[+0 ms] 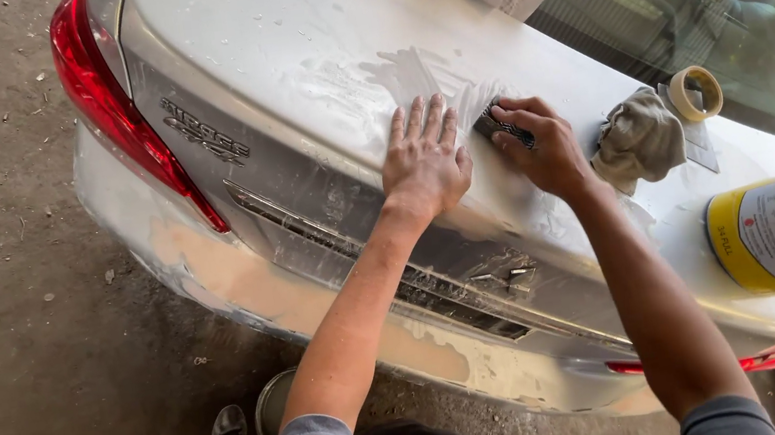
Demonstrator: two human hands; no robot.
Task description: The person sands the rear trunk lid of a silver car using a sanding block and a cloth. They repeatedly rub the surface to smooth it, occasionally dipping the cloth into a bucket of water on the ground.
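Your left hand (424, 164) is lying flat, open on the trunk lid (303, 48) | your right hand (539, 148) is gripping the sanding pad (507, 127) just beside its fingertips.

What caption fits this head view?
Left hand flat on silver car boot lid, right hand pressing a dark sanding pad beside it.

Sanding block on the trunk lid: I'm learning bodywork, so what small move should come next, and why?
Probably another short stroke of the sanding block across the dull patch: the right hand grips it at the patch's edge, while the left hand lies flat beside it.
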